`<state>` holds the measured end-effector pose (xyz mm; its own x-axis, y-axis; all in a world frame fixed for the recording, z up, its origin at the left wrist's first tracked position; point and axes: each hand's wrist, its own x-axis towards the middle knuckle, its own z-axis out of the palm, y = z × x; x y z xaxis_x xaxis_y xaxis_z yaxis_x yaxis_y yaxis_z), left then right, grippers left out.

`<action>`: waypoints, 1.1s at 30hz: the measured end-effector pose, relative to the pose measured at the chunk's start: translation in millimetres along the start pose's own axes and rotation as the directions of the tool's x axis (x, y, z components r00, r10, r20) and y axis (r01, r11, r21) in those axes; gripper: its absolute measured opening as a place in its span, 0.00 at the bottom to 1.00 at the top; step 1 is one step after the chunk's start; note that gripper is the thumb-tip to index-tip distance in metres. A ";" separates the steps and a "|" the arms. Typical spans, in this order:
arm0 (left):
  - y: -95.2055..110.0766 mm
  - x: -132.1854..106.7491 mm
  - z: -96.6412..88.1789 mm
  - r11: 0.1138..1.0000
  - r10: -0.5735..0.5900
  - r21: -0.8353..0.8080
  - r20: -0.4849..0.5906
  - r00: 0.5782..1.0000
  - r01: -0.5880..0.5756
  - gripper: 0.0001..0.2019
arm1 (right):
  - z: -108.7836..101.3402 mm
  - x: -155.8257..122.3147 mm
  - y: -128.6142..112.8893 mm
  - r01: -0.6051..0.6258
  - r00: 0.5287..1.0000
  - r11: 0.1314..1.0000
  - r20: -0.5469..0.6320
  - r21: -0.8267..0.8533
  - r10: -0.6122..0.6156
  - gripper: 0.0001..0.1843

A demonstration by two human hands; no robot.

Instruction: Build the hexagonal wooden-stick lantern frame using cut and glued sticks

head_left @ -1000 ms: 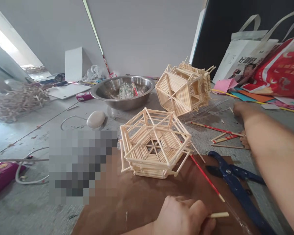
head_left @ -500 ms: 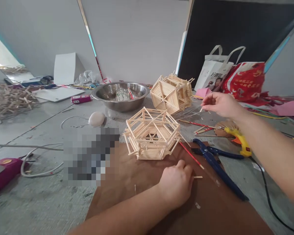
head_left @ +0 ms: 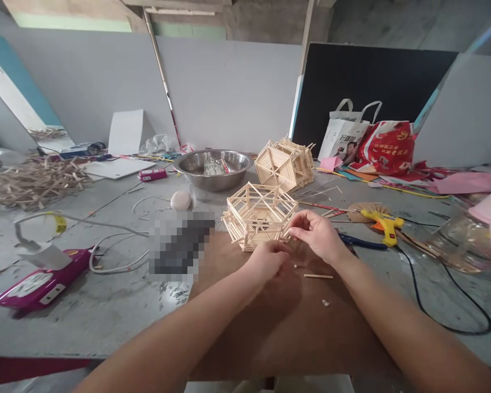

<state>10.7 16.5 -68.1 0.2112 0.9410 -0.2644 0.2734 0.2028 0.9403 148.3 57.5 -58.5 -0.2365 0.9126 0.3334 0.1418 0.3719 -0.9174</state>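
An open, many-sided frame of thin wooden sticks (head_left: 264,215) stands on a brown sheet (head_left: 245,327). My left hand (head_left: 268,263) is closed low at its front right, with the fingertips turned away from view. Close beside the frame's right side, my right hand (head_left: 317,236) makes a pinch of thumb and forefinger; what sits between them is too small to make out. A short loose stick (head_left: 318,276) and a white scrap (head_left: 325,302) lie on the sheet below my hands. Behind stands a second, denser stick structure (head_left: 284,164).
A yellow glue gun (head_left: 387,225) and blue-handled cutters (head_left: 362,242) lie right. A steel bowl (head_left: 213,170) stands behind. Left are a white disc (head_left: 180,200), a blurred-out dark object (head_left: 182,245), a purple power strip (head_left: 45,281) and a stick heap (head_left: 33,183). Bags (head_left: 384,147) stand back right.
My right hand has come from the far right, beside the rear structure, in to the near frame. My left hand has moved up and left, closer to the frame. The view has tilted up.
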 end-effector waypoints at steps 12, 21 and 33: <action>-19.4 -1.0 -5.6 0.734 -0.012 -0.679 0.008 1.000 0.015 0.08 | 27.4 -20.9 17.8 0.057 0.998 0.997 -0.013 -0.050 -0.057 0.03; -19.0 -14.9 -10.5 0.920 0.283 -0.142 -0.408 0.868 -0.366 0.13 | 31.7 -30.4 25.8 0.200 0.979 0.946 0.025 -0.255 -0.201 0.16; -20.6 -19.2 -9.9 0.830 0.554 0.300 -0.544 0.630 -0.471 0.07 | 30.1 -30.0 27.9 0.284 0.957 0.831 0.197 -0.478 -0.213 0.28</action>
<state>-8.3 -3.0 -80.2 -0.2259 0.8527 0.4710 0.4085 -0.3560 0.8405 130.4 35.4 -100.5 -0.4458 0.7606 0.4720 0.5103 0.6491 -0.5641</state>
